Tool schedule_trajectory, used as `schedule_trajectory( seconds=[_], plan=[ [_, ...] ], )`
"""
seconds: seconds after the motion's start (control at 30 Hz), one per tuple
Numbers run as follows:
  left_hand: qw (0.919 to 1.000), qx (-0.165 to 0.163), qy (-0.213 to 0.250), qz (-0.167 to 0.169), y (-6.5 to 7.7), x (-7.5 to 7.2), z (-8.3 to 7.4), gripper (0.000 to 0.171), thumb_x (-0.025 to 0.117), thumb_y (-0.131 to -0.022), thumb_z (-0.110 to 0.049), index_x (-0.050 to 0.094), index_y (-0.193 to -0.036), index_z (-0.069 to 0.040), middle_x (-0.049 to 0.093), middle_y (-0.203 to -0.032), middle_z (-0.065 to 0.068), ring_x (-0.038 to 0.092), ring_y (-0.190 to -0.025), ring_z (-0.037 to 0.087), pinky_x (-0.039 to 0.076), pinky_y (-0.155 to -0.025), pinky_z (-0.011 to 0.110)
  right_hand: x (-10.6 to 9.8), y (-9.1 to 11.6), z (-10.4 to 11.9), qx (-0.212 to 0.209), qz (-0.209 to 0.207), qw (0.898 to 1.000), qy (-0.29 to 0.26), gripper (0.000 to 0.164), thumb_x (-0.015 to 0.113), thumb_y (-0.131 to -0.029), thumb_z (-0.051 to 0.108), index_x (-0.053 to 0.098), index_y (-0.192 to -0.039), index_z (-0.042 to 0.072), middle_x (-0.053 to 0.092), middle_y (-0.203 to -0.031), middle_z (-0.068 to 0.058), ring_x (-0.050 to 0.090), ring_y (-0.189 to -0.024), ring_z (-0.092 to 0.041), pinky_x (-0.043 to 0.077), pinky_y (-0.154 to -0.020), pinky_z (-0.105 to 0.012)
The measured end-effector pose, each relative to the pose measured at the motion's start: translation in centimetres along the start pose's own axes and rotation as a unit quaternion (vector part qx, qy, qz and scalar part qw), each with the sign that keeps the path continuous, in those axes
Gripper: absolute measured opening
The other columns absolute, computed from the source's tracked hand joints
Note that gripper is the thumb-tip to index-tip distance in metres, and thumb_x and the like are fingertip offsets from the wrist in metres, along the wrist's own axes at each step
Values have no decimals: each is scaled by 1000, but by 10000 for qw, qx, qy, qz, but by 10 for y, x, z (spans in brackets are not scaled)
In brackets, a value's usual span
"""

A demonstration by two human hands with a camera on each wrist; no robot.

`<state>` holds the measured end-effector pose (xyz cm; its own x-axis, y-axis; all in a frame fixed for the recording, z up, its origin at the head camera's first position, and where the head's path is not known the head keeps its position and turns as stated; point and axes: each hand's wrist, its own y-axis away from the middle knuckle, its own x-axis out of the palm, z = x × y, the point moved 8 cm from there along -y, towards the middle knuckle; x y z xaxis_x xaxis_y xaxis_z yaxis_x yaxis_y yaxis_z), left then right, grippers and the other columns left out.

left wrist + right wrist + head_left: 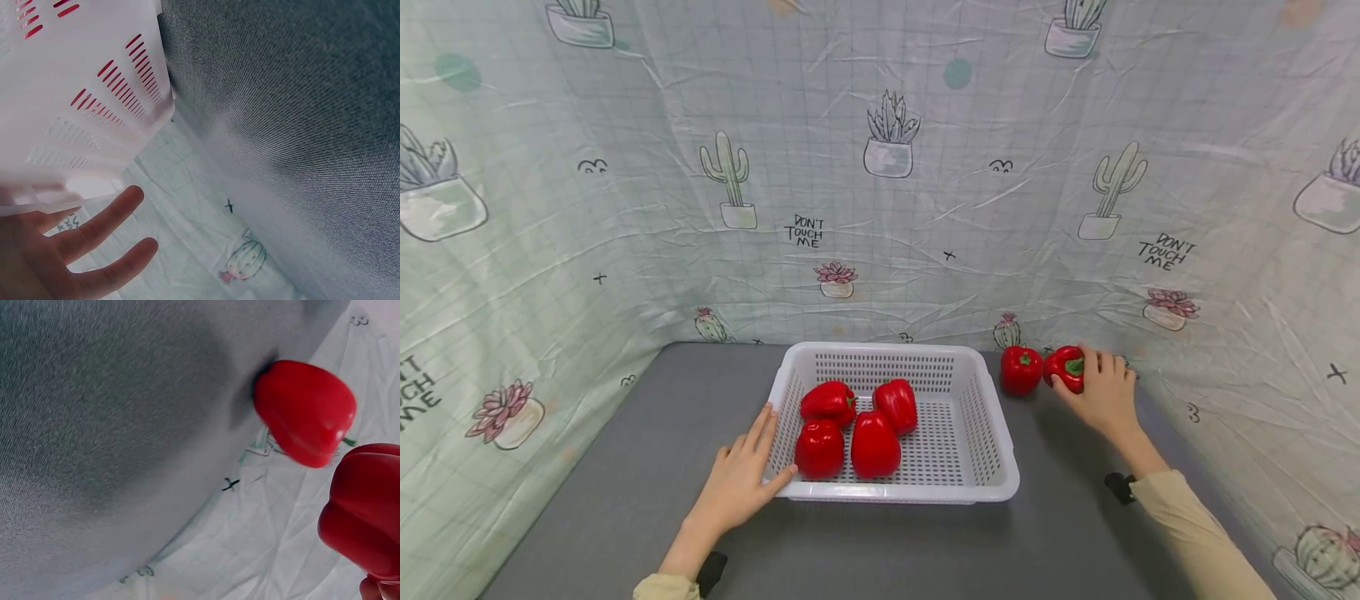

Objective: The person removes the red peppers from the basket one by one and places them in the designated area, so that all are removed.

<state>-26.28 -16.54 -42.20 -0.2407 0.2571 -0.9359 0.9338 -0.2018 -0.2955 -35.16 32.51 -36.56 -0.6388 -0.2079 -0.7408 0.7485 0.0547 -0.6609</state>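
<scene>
A red pepper (1058, 365) is gripped by the right hand (1107, 392) beside another pepper (1021, 372); a white basket (895, 492) of four peppers (876, 447) is touched by the outspread left hand (735, 479).

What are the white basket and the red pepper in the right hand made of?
White basket: probably molded plastic, slightly glossy, given its evenly slotted walls. Red pepper: smooth, glossy, with bright highlights; real or plastic imitation, I can't tell.
</scene>
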Motion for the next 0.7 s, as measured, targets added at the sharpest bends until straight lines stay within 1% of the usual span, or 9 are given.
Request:
schedule_trajectory(
  seconds=[0.27,0.47,0.7],
  plan=[
    [10000,25,57,13,0,1,1,81,59,-76,-48,30,-138,-3,28,-145,14,52,-105,34,42,-77,53,20,-7,-16,557,463,9974,18,60,60,-78,33,39,-123,-1,41,-104,-31,35,-94,-46,26,-72,-58],
    [10000,11,41,32,0,1,1,81,59,-76,-48,30,-138,-4,28,-145,14,52,-105,34,42,-77,53,36,-11,-27,863,729,9936,47,58,55,-83,36,37,-126,1,38,-106,-34,33,-95,-49,24,-72,-61],
    [10000,-15,31,42,0,0,1,82,59,-76,-48,30,-138,-4,28,-145,14,52,-106,34,42,-78,53,53,-14,-41,1150,1106,9871,106,58,48,-87,38,32,-127,0,35,-106,-38,30,-96,-55,22,-75,-65]
  ],
)
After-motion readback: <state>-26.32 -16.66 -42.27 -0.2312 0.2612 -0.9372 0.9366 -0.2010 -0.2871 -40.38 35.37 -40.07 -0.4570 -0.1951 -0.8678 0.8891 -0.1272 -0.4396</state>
